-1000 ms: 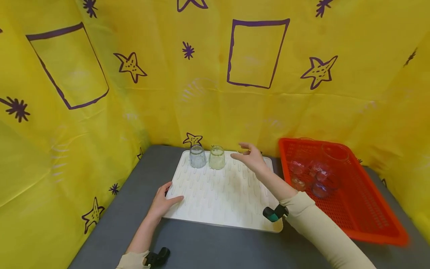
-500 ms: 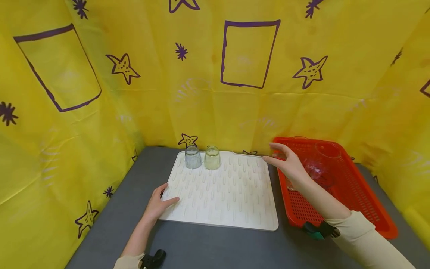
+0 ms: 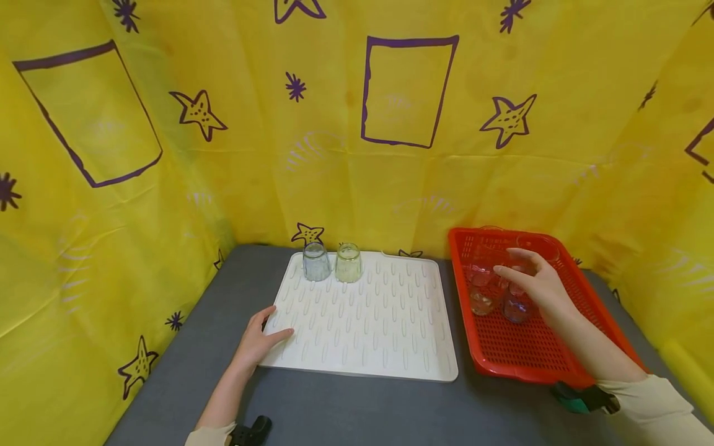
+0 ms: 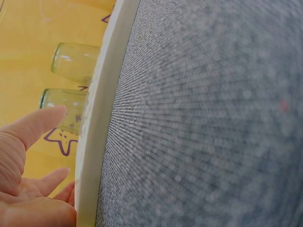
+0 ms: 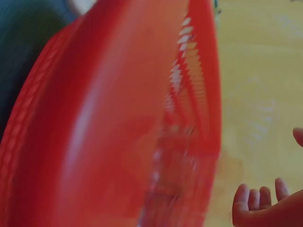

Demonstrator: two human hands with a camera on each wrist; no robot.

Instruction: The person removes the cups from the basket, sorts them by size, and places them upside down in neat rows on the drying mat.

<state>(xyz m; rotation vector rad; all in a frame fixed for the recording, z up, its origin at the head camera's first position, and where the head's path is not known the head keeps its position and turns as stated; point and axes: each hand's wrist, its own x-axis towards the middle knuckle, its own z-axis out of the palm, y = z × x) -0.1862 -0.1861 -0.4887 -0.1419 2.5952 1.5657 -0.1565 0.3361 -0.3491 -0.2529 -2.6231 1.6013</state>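
My left hand [image 3: 258, 339] rests at the left edge of a white drying mat [image 3: 362, 334], thumb apart from the fingers. In the left wrist view its fingers lie beside the mat's rim [image 4: 94, 156]. Two drinking glasses stand upside down at the mat's back left: a bluish glass [image 3: 316, 265] and a greenish glass [image 3: 348, 266]. Over the red basket [image 3: 474, 353] hovers my right hand [image 3: 541, 288], fingers spread and holding nothing. Beneath it in the basket are a purple-tinted glass [image 3: 517, 310] and a clear glass [image 3: 481, 302]. Other glasses there are partly hidden.
The basket stands right of the mat, with a narrow strip of table between them. A yellow sheet [image 3: 312, 173] with purple drawings hangs behind and at both sides. The grey tabletop [image 3: 357, 409] extends in front of the mat.
My right hand has moved right, from above the back of the mat to over the basket. My left hand stays at the mat's edge. The head view has shifted slightly.
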